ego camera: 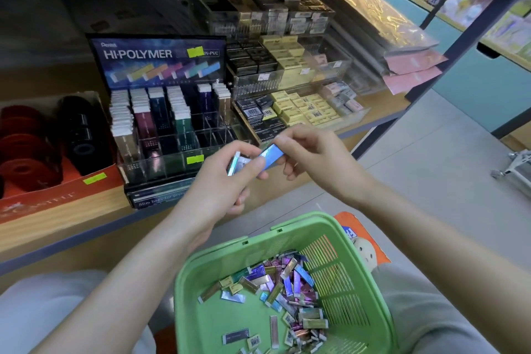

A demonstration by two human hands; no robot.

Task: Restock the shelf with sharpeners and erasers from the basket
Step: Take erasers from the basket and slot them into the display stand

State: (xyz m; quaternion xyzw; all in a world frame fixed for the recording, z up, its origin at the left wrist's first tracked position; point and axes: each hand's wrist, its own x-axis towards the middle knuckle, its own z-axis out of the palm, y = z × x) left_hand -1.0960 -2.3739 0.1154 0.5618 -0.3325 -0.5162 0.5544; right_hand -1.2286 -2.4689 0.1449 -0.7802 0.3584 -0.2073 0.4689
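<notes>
My left hand (pixel 218 181) curls around a few slim erasers (pixel 235 163), held on edge. My right hand (pixel 310 152) pinches a shiny blue eraser (pixel 273 156) between thumb and fingers, and its near end touches my left thumb. Both hands hover just in front of the clear display stand (pixel 161 66) of erasers on the wooden shelf (pixel 66 218). Below them, between my legs, a green basket (pixel 258 238) holds a loose pile of erasers (pixel 287 282) in many colours.

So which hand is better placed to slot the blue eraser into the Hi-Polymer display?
Probably the right hand: it pinches the blue eraser by its end, while the left hand, though nearer the display, grips other erasers.
</notes>
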